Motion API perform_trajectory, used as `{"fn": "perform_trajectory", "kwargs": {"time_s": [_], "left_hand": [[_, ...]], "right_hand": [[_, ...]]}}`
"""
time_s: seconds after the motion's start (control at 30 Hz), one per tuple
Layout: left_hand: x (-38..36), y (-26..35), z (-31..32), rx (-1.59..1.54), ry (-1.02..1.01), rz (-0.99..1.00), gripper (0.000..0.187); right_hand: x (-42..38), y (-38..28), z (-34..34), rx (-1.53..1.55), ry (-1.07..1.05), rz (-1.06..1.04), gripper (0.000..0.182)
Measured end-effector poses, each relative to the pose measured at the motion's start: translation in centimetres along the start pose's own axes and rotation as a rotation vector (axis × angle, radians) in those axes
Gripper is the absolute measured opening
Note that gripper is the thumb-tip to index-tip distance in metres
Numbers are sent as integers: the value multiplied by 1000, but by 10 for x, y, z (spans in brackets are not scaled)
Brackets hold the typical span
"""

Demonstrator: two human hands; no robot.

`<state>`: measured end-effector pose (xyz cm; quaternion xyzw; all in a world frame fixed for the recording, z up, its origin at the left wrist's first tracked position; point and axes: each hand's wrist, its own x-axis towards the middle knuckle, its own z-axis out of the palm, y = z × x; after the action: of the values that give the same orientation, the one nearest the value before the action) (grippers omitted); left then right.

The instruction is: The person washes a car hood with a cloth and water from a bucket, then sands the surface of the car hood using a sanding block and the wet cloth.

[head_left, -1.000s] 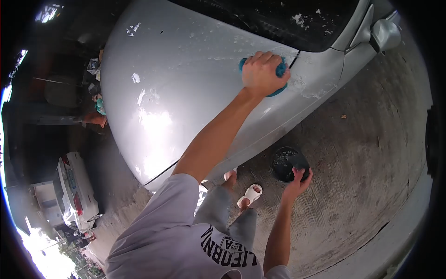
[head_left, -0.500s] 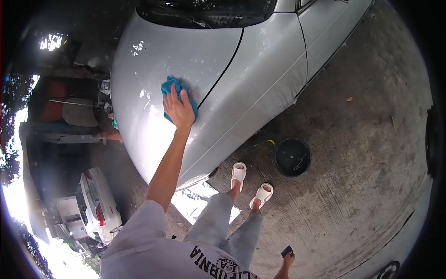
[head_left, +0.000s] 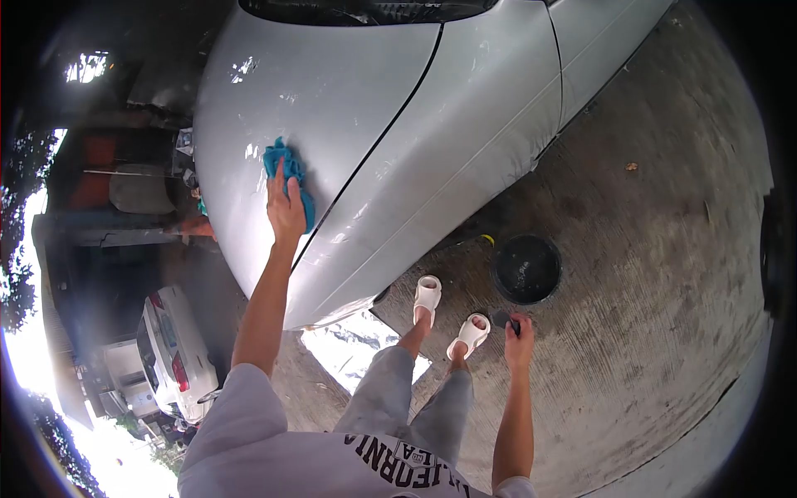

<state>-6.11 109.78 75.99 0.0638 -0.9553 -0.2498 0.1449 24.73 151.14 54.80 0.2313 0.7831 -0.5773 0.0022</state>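
Left hand point(head_left: 286, 212) is pressing flat, fingers spread, on the teal cloth point(head_left: 282, 170) at the hood's point(head_left: 332, 91) 9 o'clock edge. Right hand point(head_left: 519, 336) is closing around 1 small dark object, at 7 o'clock from the black bucket point(head_left: 525, 270). Hood appears wet; fender point(head_left: 465, 141) seemingly remaining.

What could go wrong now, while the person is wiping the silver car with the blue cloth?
1. The black bucket stands on the concrete close to the feet in white sandals; a backward step might knock it over.
2. The left hand presses the blue cloth on the hood at full arm's reach, so the person may lose balance.
3. The right hand grips a small dark object that could slip out.
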Motion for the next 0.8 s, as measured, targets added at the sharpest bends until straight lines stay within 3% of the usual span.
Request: {"fn": "perform_trajectory", "kwargs": {"time_s": [0.03,0.07,0.13,0.27,0.33,0.43,0.5,0.57,0.6,0.67,0.7,0.8], "left_hand": [[-16,-40,-12,77,74,-74,53],[-28,-102,-13,142,125,-280,57],[-57,-122,-11,300,238,-389,60],[-44,-11,25,206,220,-15,58],[-11,55,49,177,202,338,51],[35,119,70,86,68,518,45],[51,129,77,95,22,524,44],[62,120,78,64,47,723,46],[63,120,80,64,34,729,46],[59,118,78,-29,6,529,50],[59,116,77,-53,-11,495,51],[62,112,71,-90,-36,448,54]], "right_hand": [[-11,21,-4,-109,-17,87,28],[-20,38,-5,-216,-34,178,32],[-37,54,-17,-190,-37,303,36],[-76,125,-34,-412,111,554,44],[-63,150,-39,-461,30,683,39],[-25,207,-28,-157,211,751,27],[13,225,-18,-330,333,591,31],[61,217,-5,-364,400,485,31],[90,209,-7,-362,356,497,29],[143,206,-14,-343,333,469,27],[169,208,-16,-323,356,427,27],[244,205,-21,-459,160,239,31]]}}
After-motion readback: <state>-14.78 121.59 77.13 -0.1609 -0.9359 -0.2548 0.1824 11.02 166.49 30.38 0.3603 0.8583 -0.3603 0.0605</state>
